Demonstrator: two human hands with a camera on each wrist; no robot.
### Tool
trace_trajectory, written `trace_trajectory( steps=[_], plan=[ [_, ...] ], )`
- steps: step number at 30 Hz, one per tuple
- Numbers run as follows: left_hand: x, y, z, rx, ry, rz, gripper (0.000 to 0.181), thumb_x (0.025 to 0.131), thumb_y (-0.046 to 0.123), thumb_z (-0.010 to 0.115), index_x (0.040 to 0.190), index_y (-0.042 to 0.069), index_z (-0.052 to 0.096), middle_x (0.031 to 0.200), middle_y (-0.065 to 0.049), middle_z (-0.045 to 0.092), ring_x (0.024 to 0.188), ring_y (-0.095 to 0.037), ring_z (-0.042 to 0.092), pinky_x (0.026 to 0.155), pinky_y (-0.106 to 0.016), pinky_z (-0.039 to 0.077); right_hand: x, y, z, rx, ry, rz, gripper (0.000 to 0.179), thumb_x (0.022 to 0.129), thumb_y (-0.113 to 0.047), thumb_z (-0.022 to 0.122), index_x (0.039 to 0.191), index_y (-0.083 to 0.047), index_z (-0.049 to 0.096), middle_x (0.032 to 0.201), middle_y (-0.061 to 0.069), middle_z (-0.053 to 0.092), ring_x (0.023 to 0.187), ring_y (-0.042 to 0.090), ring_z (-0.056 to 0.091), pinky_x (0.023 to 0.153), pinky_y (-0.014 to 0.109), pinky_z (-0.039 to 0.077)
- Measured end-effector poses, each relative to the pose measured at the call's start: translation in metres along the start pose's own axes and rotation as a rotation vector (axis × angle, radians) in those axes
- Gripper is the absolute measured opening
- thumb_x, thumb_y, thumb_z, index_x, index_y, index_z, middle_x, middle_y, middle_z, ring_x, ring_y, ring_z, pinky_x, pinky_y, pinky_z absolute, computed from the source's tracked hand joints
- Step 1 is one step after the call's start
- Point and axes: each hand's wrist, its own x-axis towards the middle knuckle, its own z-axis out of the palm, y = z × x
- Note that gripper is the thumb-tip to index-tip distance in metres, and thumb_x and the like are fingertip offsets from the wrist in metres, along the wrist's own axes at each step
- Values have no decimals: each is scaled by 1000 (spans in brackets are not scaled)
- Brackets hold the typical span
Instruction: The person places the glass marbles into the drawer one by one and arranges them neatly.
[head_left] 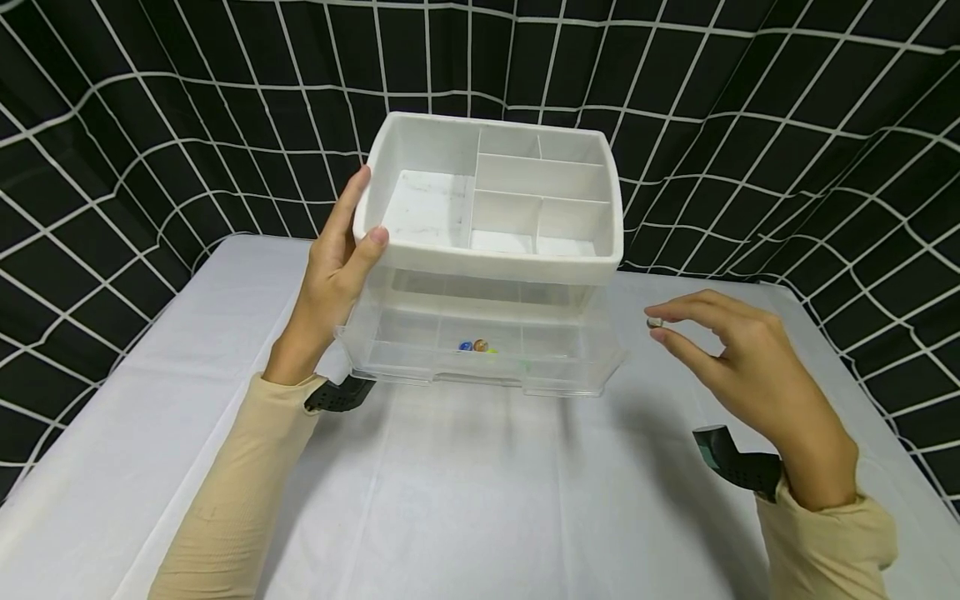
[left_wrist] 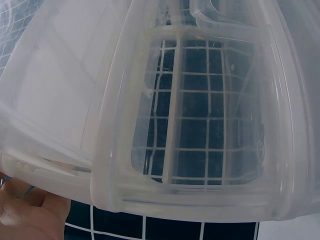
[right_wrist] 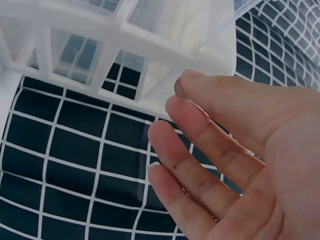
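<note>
White organizer [head_left: 491,260]: left hand [head_left: 330,271] grips its edge; right hand [head_left: 750,367], apart, pinches something small [head_left: 655,322].

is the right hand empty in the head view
No, the right hand pinches a small pale object between thumb and finger, off to the right of the clear drawer.

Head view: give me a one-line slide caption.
Left hand grips a white organizer, colored pieces in its clear drawer; right hand pinches a small object.
</note>
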Motion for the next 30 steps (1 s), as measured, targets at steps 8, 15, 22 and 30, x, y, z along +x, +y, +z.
trace_trajectory(
  steps=[8, 15, 22, 30],
  plan=[
    [1, 0, -1, -4, 2, 5, 62, 101, 8, 47, 158, 15, 25, 157, -6, 36, 119, -19, 51, 97, -22, 45, 1, -9, 0, 30, 25, -43, 34, 77, 4, 79, 107, -10, 76, 100, 3, 74, 101, -12, 54, 76, 4, 39],
    [1, -1, -3, -6, 9, 6, 61, 101, 9, 47, 158, 15, 26, 156, -8, 37, 117, -19, 52, 96, -22, 45, 5, -16, 1, 101, 87, -105, 37, 72, 9, 81, 106, -6, 76, 98, 6, 74, 103, -11, 56, 89, 2, 40],
    [1, -3, -1, -20, 10, 8, 61, 101, 7, 46, 158, 13, 26, 157, -10, 36, 119, -18, 51, 98, -22, 44, 7, -24, -1, 126, 111, -134, 30, 77, 5, 79, 105, -3, 76, 98, 8, 74, 103, -10, 57, 93, 5, 41],
    [1, -3, -1, -18, 0, 7, 62, 101, 8, 46, 158, 13, 25, 158, -7, 35, 121, -20, 51, 98, -21, 45, 14, -33, 2, 165, 139, -180, 27, 94, -27, 68, 106, -4, 76, 98, 7, 74, 101, -4, 60, 93, 5, 42]
  ],
)
